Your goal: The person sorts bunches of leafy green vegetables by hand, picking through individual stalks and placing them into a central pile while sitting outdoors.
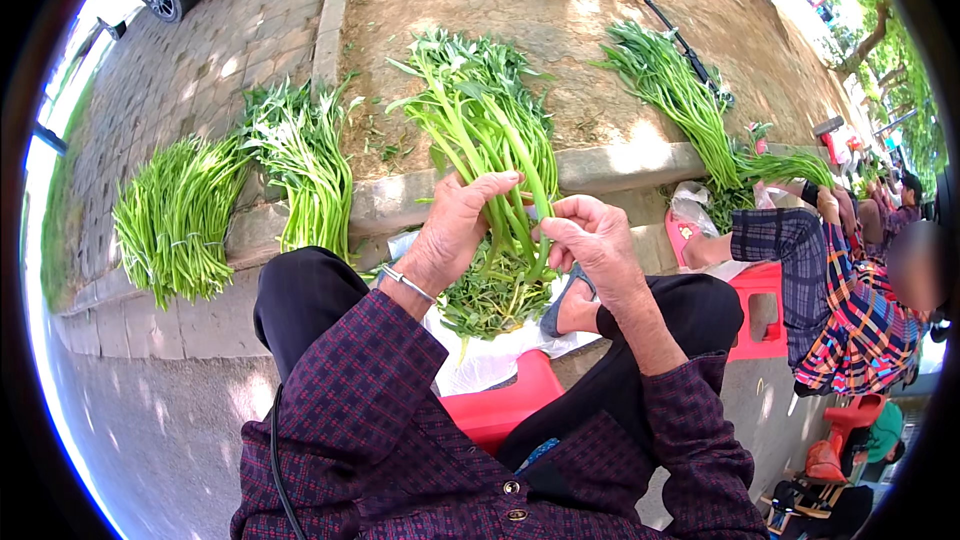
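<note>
My left hand [462,225] is closed around a small bunch of long green leafy vegetable stalks [470,135], its thumb lying across them. With thumb and fingertips, my right hand [598,248] pinches the lower part of a thick stalk at the bunch's right side. The leafy tops point away from me. Behind the held stalks, a larger bundle of the same greens [540,140] leans over the kerb, partly hidden. Below my hands lies a heap of loose leaves [490,302] on white plastic sheeting [475,368], between my knees.
To the left, a leafy bundle [315,170] and a bundle of tied stalks [180,220] rest on the kerb [390,198]. More greens [690,110] lie right, near a black pole [655,8]. A person in a checked top [865,320] sits close by. Red stools [505,402] stand low.
</note>
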A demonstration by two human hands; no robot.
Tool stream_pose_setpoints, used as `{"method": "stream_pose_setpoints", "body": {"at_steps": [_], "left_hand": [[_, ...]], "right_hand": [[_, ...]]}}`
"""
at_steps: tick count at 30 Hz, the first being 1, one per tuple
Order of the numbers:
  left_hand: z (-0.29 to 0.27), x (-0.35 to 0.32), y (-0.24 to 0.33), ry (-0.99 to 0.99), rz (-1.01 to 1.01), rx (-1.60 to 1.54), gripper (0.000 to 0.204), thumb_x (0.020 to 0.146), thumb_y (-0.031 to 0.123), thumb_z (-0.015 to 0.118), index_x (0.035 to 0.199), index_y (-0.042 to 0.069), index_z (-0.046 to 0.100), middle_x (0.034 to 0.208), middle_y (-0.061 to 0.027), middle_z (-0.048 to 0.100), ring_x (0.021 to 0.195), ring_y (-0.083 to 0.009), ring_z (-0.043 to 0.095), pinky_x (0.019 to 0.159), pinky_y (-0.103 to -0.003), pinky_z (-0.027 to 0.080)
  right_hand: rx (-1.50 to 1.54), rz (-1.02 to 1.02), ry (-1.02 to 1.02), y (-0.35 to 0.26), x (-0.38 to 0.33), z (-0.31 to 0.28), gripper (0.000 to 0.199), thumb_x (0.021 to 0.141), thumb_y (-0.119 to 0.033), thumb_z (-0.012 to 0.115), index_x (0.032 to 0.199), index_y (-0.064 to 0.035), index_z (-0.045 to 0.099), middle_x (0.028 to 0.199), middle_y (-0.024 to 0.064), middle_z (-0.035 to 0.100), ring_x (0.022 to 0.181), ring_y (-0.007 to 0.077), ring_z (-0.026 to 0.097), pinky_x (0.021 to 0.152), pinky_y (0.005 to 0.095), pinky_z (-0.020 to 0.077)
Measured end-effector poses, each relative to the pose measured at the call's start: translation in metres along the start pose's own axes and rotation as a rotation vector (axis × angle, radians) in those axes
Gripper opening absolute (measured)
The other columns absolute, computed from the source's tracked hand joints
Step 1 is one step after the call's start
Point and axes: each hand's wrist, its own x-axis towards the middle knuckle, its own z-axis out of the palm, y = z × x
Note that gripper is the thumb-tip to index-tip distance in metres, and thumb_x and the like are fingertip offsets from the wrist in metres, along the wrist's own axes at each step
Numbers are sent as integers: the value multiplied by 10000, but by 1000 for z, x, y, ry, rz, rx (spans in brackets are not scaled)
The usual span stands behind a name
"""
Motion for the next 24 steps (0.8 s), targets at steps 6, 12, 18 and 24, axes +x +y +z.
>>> {"method": "stream_pose_setpoints", "body": {"at_steps": [6,12,18,24], "left_hand": [[-10,-1,7,47,-52,214,217,795,94,565,988,-4,575,904,-97,636,800,-192,631,769,-338,496],[-6,-2,4,-55,-89,-62,223,791,82,552,996,-1,578,886,-90,638,791,-187,624,776,-328,497],[-1,1,-5,-50,-76,22,298,813,132,651,1078,30,561,997,-42,616,894,-155,597,813,-312,476],[-6,-2,-2,-76,3,158,275,789,72,644,1048,6,580,909,-66,645,824,-152,619,780,-288,490]], "right_hand": [[26,-110,47,-5,1,-3,196,804,-81,630,951,41,584,740,49,654,489,15,507,421,155,390],[-10,-141,27,-12,-4,6,169,822,-59,606,948,50,579,769,51,652,539,30,535,462,171,425],[-421,-276,145,13,-5,16,182,816,-75,637,956,22,575,743,15,619,558,16,550,467,165,433],[-626,-495,243,14,-11,35,187,807,-99,644,947,11,589,685,50,601,537,58,568,502,227,463]]}}
